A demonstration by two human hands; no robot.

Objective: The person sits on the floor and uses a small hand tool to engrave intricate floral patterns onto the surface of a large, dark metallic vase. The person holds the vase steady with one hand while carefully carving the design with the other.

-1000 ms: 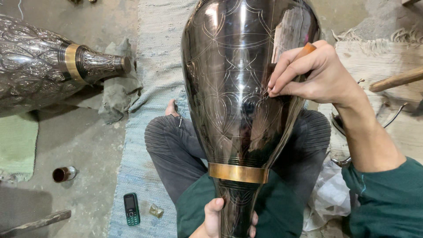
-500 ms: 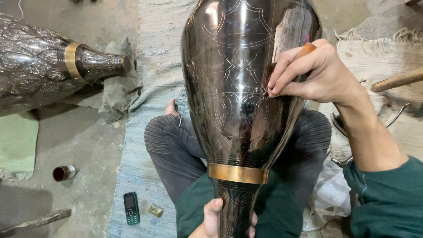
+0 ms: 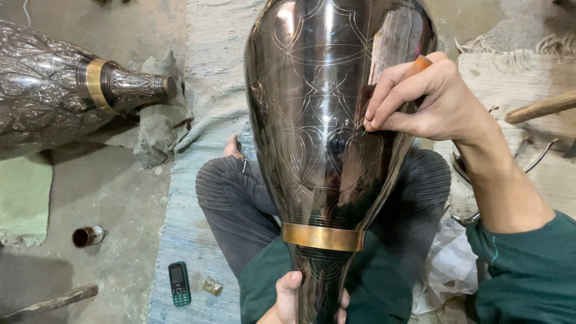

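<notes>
Large dark metal vase (image 3: 336,138) lies across the seated person's lap, neck nearest. Left hand (image 3: 300,300) clamps the neck, steadying it; right hand (image 3: 426,96), fingers pinched together on an orange-handled scribing tool (image 3: 414,69), presses its tip against the right flank.

**Around the work: floor, rugs and small objects**

On the left a second engraved metal vase (image 3: 42,90) lies on its side, with a brass band around its neck. Its neck rests on a crumpled grey cloth (image 3: 159,129). Under them is the bare concrete floor (image 3: 108,192). A green mat (image 3: 24,201) lies at the left edge. Near it a small round metal cap (image 3: 89,236) lies on the floor, and below it a wooden stick (image 3: 51,302). A woven blue-grey rug (image 3: 180,240) runs down the middle. On it lie a small green mobile phone (image 3: 179,283) and, just beside it, a small brass piece (image 3: 212,287). At the right a wooden handle (image 3: 540,108) lies on a pale fringed rug (image 3: 510,78), and a white plastic bag (image 3: 450,270) lies lower.
</notes>
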